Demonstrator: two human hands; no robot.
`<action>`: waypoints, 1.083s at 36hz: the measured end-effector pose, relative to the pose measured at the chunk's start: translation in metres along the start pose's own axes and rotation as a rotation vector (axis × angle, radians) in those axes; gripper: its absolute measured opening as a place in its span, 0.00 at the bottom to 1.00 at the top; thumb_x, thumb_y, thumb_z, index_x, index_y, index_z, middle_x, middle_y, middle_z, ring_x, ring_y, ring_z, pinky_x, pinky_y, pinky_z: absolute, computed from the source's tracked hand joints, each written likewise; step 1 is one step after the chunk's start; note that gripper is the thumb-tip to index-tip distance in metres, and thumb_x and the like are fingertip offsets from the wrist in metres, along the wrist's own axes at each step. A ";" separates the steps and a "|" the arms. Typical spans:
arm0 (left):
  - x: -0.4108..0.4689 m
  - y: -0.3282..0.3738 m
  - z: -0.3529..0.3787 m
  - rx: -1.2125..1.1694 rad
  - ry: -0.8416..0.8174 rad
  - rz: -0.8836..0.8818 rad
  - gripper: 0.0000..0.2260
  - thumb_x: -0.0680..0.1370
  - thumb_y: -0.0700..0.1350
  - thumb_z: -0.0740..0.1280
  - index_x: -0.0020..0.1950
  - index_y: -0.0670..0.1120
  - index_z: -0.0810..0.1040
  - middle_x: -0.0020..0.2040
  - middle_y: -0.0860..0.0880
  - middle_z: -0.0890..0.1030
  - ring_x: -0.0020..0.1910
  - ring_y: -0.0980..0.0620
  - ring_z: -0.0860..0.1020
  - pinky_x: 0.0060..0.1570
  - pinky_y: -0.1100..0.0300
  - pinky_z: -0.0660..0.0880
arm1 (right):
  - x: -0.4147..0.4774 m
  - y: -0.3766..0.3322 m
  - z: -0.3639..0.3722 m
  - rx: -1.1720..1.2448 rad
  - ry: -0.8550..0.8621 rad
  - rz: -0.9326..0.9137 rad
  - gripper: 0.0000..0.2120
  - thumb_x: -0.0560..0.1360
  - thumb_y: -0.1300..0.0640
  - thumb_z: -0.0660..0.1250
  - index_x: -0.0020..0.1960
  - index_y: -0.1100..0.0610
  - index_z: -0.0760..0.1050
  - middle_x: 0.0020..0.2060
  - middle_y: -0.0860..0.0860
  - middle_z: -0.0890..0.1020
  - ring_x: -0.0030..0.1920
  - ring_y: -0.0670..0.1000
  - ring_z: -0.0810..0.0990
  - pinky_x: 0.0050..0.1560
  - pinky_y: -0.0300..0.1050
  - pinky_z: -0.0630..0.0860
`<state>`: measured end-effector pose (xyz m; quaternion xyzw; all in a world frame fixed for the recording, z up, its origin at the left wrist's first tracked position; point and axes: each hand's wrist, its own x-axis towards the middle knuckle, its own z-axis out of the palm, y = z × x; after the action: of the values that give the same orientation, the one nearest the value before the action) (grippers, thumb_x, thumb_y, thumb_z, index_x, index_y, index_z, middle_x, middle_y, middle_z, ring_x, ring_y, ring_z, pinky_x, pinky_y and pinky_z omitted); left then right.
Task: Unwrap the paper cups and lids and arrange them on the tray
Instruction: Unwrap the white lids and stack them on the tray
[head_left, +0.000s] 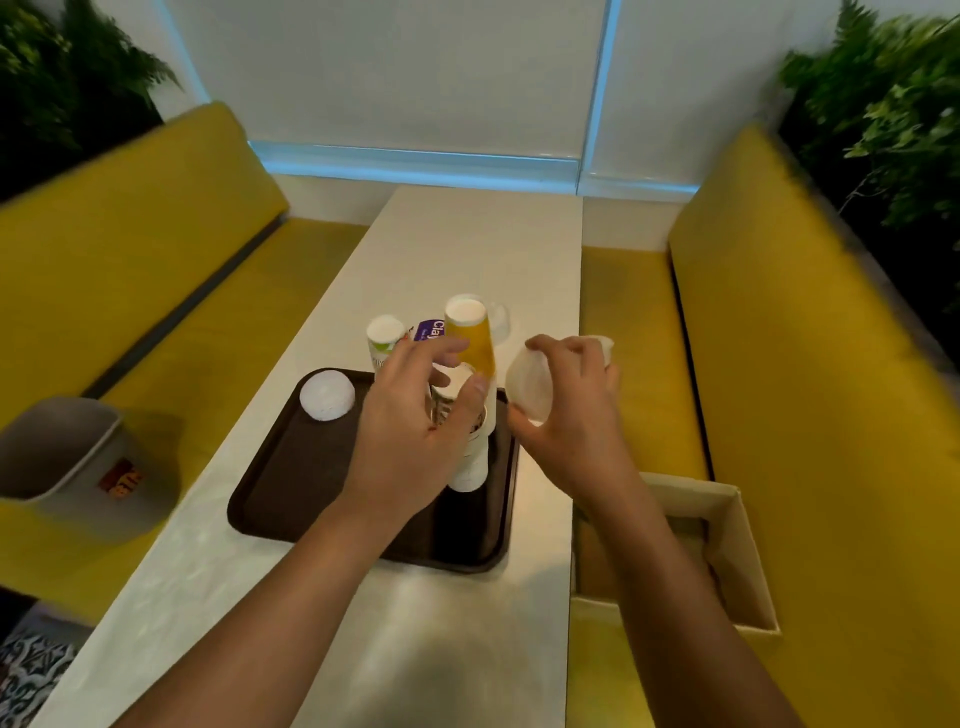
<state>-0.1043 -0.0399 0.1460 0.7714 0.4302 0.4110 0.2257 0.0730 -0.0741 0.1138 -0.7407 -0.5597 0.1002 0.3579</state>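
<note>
A dark brown tray (291, 488) lies on the white table. A stack of white lids (327, 396) sits in its far left corner. Upside-down stacks of paper cups stand at the tray's far edge: a yellow stack (470, 332), a white and green one (383, 340), and a purple one (434, 328) between them. My left hand (410, 441) hovers over the tray, its fingers curled around a brown-patterned cup stack (448, 402). To the right, my right hand (576, 410) holds a stack of translucent white lids (530, 387) above the tray's right edge.
Yellow benches flank the table. A grey bin (62, 457) sits on the left bench and an open cardboard box (727, 545) on the right bench. Green plants stand behind both backrests.
</note>
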 end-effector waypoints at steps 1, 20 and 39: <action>-0.008 0.004 -0.002 -0.044 -0.035 -0.053 0.18 0.81 0.58 0.67 0.69 0.55 0.75 0.59 0.57 0.78 0.56 0.61 0.78 0.49 0.64 0.78 | -0.011 -0.011 -0.009 -0.005 0.014 -0.016 0.34 0.74 0.45 0.78 0.74 0.41 0.65 0.71 0.47 0.64 0.70 0.54 0.62 0.65 0.56 0.76; -0.081 0.003 -0.066 -0.669 -0.253 -0.500 0.16 0.79 0.41 0.72 0.63 0.57 0.80 0.57 0.55 0.84 0.60 0.52 0.81 0.62 0.45 0.81 | -0.104 -0.074 -0.040 0.549 -0.148 -0.014 0.34 0.81 0.63 0.70 0.82 0.46 0.61 0.70 0.48 0.67 0.55 0.38 0.80 0.48 0.34 0.80; -0.094 -0.028 -0.098 -0.307 -0.117 -0.406 0.17 0.77 0.46 0.75 0.64 0.59 0.81 0.55 0.59 0.82 0.56 0.55 0.79 0.49 0.59 0.78 | -0.082 -0.059 -0.023 0.692 -0.013 0.183 0.05 0.81 0.67 0.69 0.51 0.61 0.82 0.37 0.56 0.82 0.34 0.47 0.80 0.38 0.40 0.81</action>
<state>-0.2256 -0.1054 0.1401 0.6484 0.4951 0.3723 0.4426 0.0118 -0.1507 0.1476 -0.6220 -0.4263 0.3201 0.5736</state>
